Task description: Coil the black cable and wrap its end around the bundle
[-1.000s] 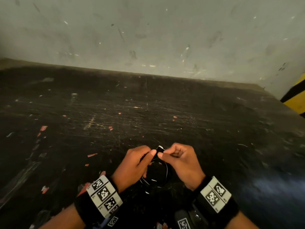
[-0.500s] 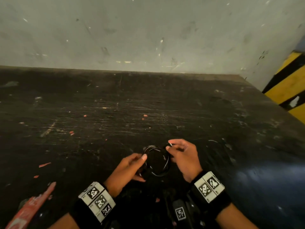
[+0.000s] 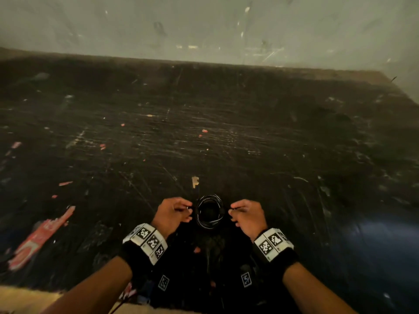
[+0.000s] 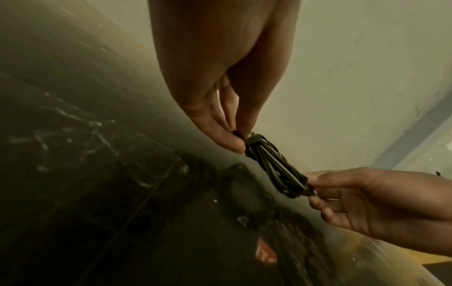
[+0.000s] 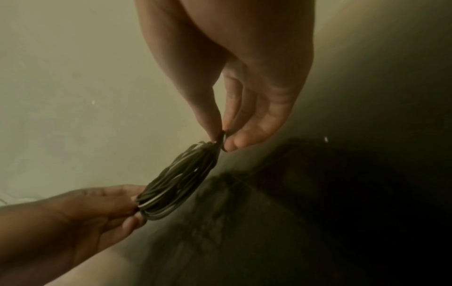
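The black cable (image 3: 209,211) forms a small round coil of several loops, held just above the dark table between my two hands. My left hand (image 3: 174,213) pinches the coil's left side with thumb and fingertips. My right hand (image 3: 246,214) pinches its right side the same way. In the left wrist view the coil (image 4: 274,166) stretches between my left hand (image 4: 238,139) and my right hand (image 4: 315,188), with a short wrap of cable at the left end. The right wrist view shows the coil (image 5: 178,180) edge-on, my right hand (image 5: 221,140) pinching its top.
The dark, scratched table (image 3: 226,137) reaches back to a pale wall (image 3: 204,26). A red wrapper (image 3: 38,239) lies at the near left, and small red and pale scraps dot the surface. A tan edge (image 3: 20,298) runs along the table's near left.
My hands have moved apart to opposite sides of the coil, which now shows as an open round ring. The head view has shifted, so the yellow-black post at right is out of sight.
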`<action>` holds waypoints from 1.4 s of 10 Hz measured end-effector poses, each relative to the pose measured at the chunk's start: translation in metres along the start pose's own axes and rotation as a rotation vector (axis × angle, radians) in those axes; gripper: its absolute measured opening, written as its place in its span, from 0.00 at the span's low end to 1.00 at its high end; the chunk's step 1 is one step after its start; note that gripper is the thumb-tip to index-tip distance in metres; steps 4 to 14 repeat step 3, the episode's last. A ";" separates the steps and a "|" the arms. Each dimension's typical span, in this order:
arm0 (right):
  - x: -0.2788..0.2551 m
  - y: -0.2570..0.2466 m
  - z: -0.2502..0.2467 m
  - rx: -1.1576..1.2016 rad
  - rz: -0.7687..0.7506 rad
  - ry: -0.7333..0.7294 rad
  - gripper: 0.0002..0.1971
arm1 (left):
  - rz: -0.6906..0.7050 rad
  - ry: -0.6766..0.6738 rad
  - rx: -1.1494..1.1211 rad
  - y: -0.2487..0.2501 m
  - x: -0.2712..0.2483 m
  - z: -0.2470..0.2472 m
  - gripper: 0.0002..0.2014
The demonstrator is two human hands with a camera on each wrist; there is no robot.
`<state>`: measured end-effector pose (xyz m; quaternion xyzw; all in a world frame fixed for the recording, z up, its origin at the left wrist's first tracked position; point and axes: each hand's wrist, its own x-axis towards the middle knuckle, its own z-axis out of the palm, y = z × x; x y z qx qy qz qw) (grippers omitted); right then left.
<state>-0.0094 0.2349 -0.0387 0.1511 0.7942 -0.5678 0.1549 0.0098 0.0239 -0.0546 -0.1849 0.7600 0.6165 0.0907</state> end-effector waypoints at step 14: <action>-0.020 0.011 -0.017 -0.198 -0.089 -0.003 0.09 | -0.016 0.086 0.222 -0.012 -0.043 -0.046 0.05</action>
